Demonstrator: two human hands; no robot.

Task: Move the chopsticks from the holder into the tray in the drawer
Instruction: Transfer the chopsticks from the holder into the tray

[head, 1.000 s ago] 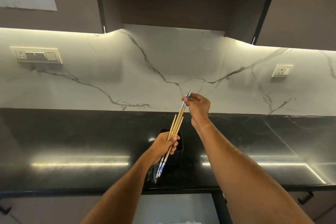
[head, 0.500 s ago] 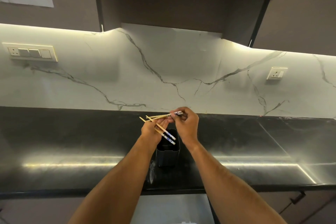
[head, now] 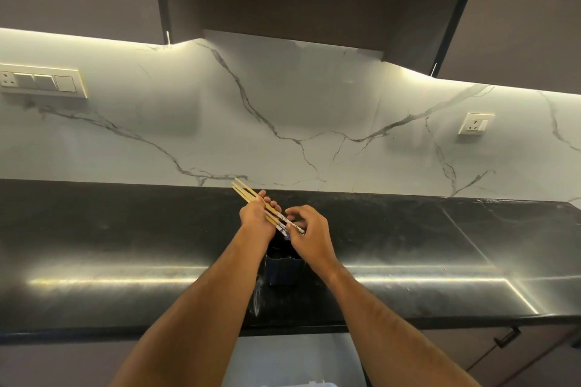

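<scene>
Left hand gripping the chopsticks in a bundle at frame centre, plain ends toward upper left, patterned ends toward the right hand, fingers curled and pinching those ends. Bundle lifted clear above the holder on the counter; whether any remain inside, not visible. Probably about halfway: out of the holder, not yet in the tray; pale edge at bottom centre perhaps the drawer, tray not discernible.

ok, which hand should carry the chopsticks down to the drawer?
Left. The left hand already grips the chopsticks bundled; the right hand only touches their patterned ends, above the holder.
</scene>
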